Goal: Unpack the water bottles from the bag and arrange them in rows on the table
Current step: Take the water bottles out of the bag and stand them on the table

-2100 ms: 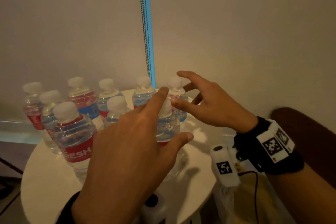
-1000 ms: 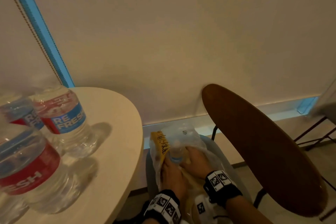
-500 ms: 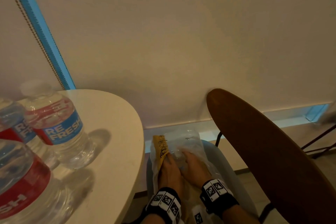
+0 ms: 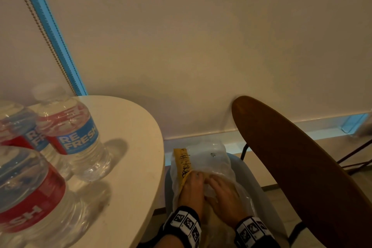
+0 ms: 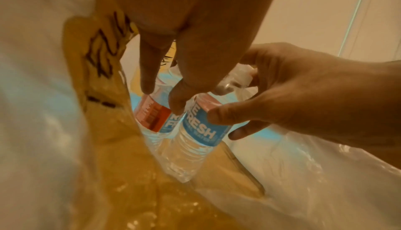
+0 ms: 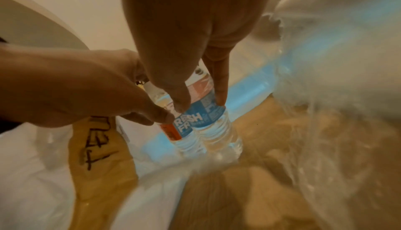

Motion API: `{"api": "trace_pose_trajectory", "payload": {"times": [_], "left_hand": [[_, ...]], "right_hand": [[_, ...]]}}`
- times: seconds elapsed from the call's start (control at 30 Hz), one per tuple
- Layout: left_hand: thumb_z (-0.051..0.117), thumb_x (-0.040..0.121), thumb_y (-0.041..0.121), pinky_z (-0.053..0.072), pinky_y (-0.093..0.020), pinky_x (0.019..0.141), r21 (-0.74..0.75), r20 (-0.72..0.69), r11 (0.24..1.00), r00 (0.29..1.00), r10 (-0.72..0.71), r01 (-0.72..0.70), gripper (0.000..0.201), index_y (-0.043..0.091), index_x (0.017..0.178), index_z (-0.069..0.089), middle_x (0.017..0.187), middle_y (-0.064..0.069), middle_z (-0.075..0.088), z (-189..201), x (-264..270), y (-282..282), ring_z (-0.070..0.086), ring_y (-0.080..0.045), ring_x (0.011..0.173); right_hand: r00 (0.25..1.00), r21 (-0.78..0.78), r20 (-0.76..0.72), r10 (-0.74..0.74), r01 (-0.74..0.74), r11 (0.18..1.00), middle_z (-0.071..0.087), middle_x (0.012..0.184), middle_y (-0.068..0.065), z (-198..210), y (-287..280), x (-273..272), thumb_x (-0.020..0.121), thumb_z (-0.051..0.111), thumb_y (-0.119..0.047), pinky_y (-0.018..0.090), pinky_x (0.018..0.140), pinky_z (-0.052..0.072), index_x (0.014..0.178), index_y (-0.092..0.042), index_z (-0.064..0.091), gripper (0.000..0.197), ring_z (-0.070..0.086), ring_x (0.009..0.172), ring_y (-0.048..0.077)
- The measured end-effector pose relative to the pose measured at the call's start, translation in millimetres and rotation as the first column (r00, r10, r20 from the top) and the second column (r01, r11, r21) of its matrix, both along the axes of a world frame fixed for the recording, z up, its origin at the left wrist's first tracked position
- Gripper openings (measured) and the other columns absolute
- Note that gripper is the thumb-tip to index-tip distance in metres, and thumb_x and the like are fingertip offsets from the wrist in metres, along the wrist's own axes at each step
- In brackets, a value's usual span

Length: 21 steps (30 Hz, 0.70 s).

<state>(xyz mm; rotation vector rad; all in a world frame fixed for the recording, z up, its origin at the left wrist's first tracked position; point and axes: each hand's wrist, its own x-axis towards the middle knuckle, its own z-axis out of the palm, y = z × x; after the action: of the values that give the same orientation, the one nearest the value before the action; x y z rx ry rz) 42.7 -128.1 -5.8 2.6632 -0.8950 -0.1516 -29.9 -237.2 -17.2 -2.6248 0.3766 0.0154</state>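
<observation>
Two clear water bottles with red and blue labels stand side by side inside the clear plastic bag (image 4: 217, 159), which has a yellow strip. My left hand (image 5: 161, 96) reaches down into the bag, its thumb and fingers round the top of the left bottle (image 5: 152, 118). My right hand (image 6: 200, 104) grips the right bottle (image 6: 208, 115) at its shoulder, thumb on one side and fingers on the other. In the head view both hands (image 4: 191, 187) (image 4: 225, 193) are in the bag's mouth and hide the bottles. Three bottles (image 4: 68, 127) stand in view on the round table (image 4: 130, 147).
The bag sits on the grey seat (image 4: 255, 183) of a chair, close to the table's right edge. The chair's brown back (image 4: 291, 167) rises on the right. A blind with a bead chain (image 4: 40, 22) hangs behind.
Both hands left the bottles on the table and went down into the bag on the chair. Over the last half second they have sunk a little deeper among the bottles.
</observation>
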Motion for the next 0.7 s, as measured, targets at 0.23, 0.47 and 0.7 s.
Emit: {"api": "trace_pose_trajectory", "payload": {"times": [0.23,0.47,0.7], "left_hand": [[0.070,0.086,0.017,0.061,-0.028,0.079,-0.086,0.029,0.993,0.996,-0.084,0.087,0.041,0.017,0.125,0.057,0.123,-0.006,0.067,9.7,-13.6,12.2,0.072,-0.017,0.097],[0.057,0.093,0.010,0.054,-0.041,0.084,-0.078,-0.043,0.986,0.987,-0.153,0.149,0.037,0.009,0.128,0.045,0.127,-0.011,0.054,64.7,-49.8,25.4,0.062,-0.030,0.103],[0.056,0.096,0.030,0.048,-0.033,0.100,-0.261,0.002,0.946,0.980,-0.198,0.191,0.039,0.019,0.131,0.046,0.138,0.000,0.053,172.8,-93.4,66.9,0.055,-0.019,0.120]], "right_hand": [[0.998,0.099,0.022,-0.054,0.051,0.994,0.041,0.152,-0.002,5.5,-3.0,-27.4,0.093,0.044,-0.051,0.042,0.115,0.037,0.143,-0.020,0.043,0.058,0.040,0.139,0.014],[0.993,0.124,0.101,-0.067,0.055,0.991,0.049,0.118,-0.021,72.0,-6.3,-70.3,0.089,0.069,-0.030,0.024,0.090,0.056,0.107,-0.048,0.041,0.038,0.050,0.105,-0.009],[0.988,0.045,0.130,-0.083,0.078,0.996,0.054,0.110,-0.024,172.5,15.6,-114.4,0.077,0.080,-0.029,0.032,0.086,0.058,0.101,-0.051,0.044,0.048,0.059,0.103,0.007]]}}
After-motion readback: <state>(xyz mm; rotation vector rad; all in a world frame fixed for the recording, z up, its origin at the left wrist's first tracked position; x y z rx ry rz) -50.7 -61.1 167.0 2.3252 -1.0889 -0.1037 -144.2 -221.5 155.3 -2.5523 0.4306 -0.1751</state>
